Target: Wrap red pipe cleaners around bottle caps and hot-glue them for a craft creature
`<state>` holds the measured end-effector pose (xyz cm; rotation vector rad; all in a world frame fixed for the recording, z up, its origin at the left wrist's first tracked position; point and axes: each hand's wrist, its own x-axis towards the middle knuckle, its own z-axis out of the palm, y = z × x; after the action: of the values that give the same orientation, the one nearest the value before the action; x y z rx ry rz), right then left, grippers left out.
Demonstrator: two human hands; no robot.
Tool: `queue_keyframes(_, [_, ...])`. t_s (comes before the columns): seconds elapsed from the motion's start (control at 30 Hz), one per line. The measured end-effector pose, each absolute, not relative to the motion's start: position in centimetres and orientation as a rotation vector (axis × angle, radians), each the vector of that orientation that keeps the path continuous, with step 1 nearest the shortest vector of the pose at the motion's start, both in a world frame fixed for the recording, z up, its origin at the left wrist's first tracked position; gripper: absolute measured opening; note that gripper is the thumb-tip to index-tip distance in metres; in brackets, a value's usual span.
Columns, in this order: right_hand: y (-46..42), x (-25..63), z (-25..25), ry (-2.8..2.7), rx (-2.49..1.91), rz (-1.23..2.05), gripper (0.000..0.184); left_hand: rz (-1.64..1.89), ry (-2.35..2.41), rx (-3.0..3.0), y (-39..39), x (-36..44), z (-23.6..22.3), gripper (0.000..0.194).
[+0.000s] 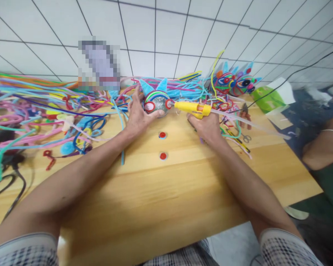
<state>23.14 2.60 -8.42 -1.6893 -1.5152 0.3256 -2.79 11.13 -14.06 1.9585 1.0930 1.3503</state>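
My left hand (138, 114) grips the side of a round pipe-cleaner animal head (157, 99), its thumb across the lower front. The head has blue pointed ears, striped bands over a grey middle and two red-ringed circles. In my right hand (207, 125) is a yellow hot glue gun (192, 108), held level, a long clear glue stick trailing from its back. Its nozzle points left and meets or nearly meets the right-hand circle. Below the head, a red disc with a pale rim (162, 135) and a similar red disc (163, 156) lie on the wooden table (144, 199).
Heaps of coloured pipe cleaners (39, 122) cover the table's left and back. Two finished-looking animal heads (234, 83) stand at the back right. Pliers (244, 115) and scissors (246, 138) lie right of my hand. A black cable (296, 70) crosses there. Another person's arm (322, 144) shows at far right.
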Motion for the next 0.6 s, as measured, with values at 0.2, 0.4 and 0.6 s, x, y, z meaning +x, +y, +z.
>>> queue_keyframes(0.2, [3.1, 23.4, -8.3, -1.528, -1.727, 0.290, 0.007, 1.342, 1.176, 1.945, 12.3, -2.7, -15.2, 0.118])
queue_keyframes(0.4, [3.4, 23.6, -9.5, -1.532, -1.731, 0.211, 0.009, 1.351, 1.129, 1.925, 12.5, -3.4, -16.1, 0.113])
queue_keyframes(0.6, [3.6, 22.7, -10.1, -1.597, -1.781, 0.056, 0.018, 1.333, 1.106, 1.894, 12.0, -3.8, -16.4, 0.120])
